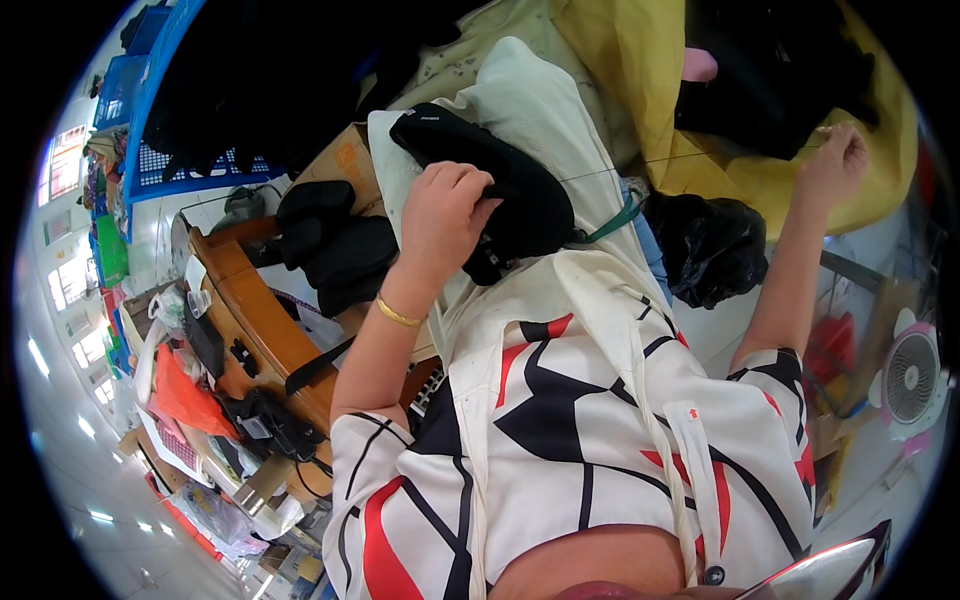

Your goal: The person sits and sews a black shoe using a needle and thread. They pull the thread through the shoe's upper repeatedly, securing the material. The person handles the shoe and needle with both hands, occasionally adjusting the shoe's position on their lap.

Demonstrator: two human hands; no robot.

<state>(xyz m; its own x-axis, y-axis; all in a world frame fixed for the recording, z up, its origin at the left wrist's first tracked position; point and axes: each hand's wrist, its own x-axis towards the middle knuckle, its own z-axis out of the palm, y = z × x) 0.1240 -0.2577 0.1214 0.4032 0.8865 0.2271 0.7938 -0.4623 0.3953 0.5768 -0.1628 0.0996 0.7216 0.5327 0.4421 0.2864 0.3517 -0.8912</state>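
Here, black fabric piece (525,195) tight in the left hand (443,215), well apart from the right hand (834,165), closed on thread (680,157).

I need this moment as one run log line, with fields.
left hand: holding black fabric piece over white cloth | right hand: raised rightward, fingers curled | thin thread: stretched toward right hand
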